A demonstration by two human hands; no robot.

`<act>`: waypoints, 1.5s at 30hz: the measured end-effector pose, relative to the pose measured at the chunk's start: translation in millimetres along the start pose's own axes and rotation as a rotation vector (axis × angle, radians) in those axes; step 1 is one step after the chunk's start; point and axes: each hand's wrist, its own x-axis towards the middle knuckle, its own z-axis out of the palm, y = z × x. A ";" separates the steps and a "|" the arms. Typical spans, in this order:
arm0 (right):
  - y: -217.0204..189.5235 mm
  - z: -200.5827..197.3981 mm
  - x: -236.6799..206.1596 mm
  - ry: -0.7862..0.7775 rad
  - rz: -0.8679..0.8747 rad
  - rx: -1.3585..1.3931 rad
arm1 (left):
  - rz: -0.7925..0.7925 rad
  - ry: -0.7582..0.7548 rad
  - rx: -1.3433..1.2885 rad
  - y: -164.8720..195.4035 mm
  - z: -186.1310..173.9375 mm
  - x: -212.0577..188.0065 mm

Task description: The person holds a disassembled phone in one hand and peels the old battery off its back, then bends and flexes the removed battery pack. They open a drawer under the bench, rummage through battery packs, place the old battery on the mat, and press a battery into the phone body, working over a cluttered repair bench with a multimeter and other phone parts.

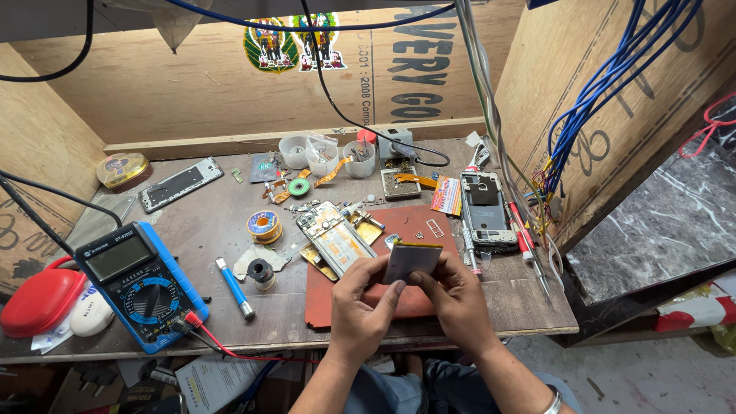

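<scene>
Head view: both hands closed on one flat battery [412, 261], held just above the near edge of the red mat [399, 230], centre-near of the counter [215, 222]. Left hand [366, 295] pinches its left and near edge, thumb up against the underside; right hand [452, 295] grips the right and near edge, fingers curled. Battery is tilted, gold rim along the far edge, grey face toward the camera.

Just far-left of the battery: opened phone [337, 238], board and shield exposed, lying partly on the mat. Small metal frame [435, 227] on the mat, far of the battery. Right of the mat: second phone body [484, 208], back off, with a screwdriver [468, 245] beside it and red-handled tools [521, 230] further right.

Left side: blue multimeter [138, 284] at the near edge, red lead [222, 345] running off it toward the hands. Blue-handled tool [232, 285] between meter and mat. Solder spool [264, 226] left of the opened phone. Red case [38, 300] far left at the near edge. Phone frame [181, 184] far-left. Plastic cups [322, 153] at the far edge, centre. Blue wire bundle [606, 84] hangs along the right wall.
</scene>
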 end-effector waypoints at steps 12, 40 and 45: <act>-1.2 1.8 1.8 -0.035 0.124 -0.120 | -0.183 0.075 -0.173 -23.2 3.3 -8.0; -8.8 4.6 2.1 -0.028 0.133 -0.046 | -0.224 0.070 -0.190 -22.0 2.5 -6.2; -12.2 7.7 3.2 -0.023 0.098 -0.020 | -0.204 0.064 -0.135 -22.6 2.2 -6.5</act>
